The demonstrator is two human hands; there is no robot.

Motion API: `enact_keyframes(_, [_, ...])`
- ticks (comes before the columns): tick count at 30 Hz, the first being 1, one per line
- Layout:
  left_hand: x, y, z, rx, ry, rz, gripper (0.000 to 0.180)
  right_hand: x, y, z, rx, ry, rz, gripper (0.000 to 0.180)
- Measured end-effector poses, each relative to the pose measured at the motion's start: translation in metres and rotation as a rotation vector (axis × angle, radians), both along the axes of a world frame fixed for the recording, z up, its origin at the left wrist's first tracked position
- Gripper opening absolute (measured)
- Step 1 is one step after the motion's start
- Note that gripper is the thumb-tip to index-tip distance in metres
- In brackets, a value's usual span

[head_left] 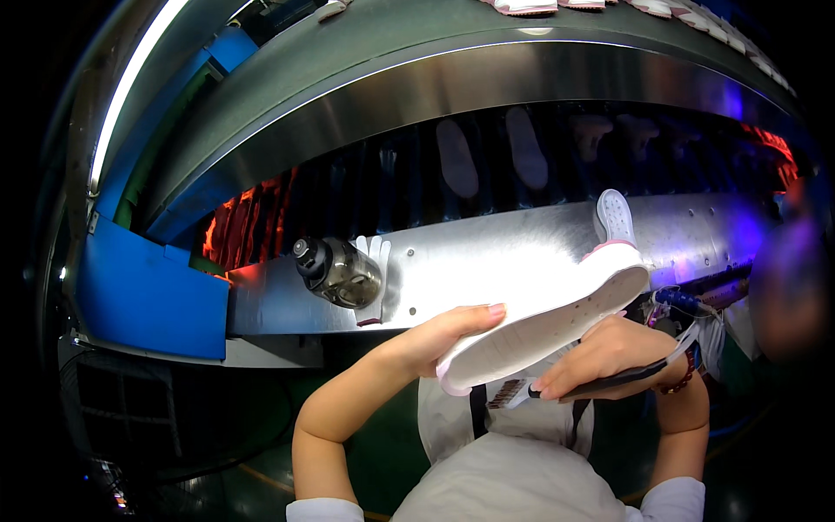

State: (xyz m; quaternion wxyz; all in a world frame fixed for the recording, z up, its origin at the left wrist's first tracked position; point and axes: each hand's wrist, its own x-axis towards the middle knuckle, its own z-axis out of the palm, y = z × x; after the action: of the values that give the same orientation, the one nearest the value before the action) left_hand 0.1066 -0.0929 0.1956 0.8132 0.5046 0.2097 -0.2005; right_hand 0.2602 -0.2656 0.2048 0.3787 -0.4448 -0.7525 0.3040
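Note:
My left hand grips a white shoe sole near its pale pink toe end, thumb along the rim. The sole slants up to the right across my lap, its broad face tilted towards me. Closed round the dark handle of a flat brush, my right hand sits beneath the sole's middle. The brown bristles point left, just below the toe end; whether they touch it I cannot tell. Behind the sole's heel end, another white sole-like piece with small holes shows over the metal ledge, partly hidden.
A dark-capped clear bottle lies on the metal ledge beside a white glove. Beyond, soles lie on a dark recessed conveyor with red glowing ends. Shoes line the green upper belt. Cables hang at right.

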Motion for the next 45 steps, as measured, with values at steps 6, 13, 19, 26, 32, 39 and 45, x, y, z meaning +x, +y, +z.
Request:
enact_keyframes(6, [0.0, 0.003, 0.007, 0.025, 0.068, -0.119, 0.065, 0.004, -0.003, 0.004, -0.134, -0.108, 0.017, 0.017])
enact_keyframes(13, [-0.006, 0.009, 0.007, 0.045, 0.092, -0.124, 0.071, 0.014, -0.011, 0.012, -0.155, -0.168, -0.089, 0.016])
enact_keyframes(19, [-0.018, 0.017, 0.0, 0.023, 0.068, -0.014, 0.069, 0.02, -0.024, 0.007, -0.035, -0.216, -0.144, 0.018])
enact_keyframes(26, [-0.029, 0.018, 0.006, 0.111, 0.137, 0.115, 0.053, 0.023, -0.03, 0.009, -0.182, -0.202, -0.138, 0.017])
enact_keyframes(32, [-0.028, 0.025, 0.005, 0.228, 0.043, 0.004, 0.058, 0.038, -0.032, -0.022, -0.087, -0.027, -0.299, 0.021])
enact_keyframes(39, [-0.01, 0.015, -0.054, -0.34, -0.124, 0.206, 0.05, 0.008, -0.009, -0.024, -0.309, 0.386, -0.383, 0.025])
enact_keyframes(45, [0.001, 0.008, -0.064, -0.618, -0.214, 0.301, 0.048, 0.043, 0.0, -0.061, -0.117, 0.655, -0.87, 0.019])
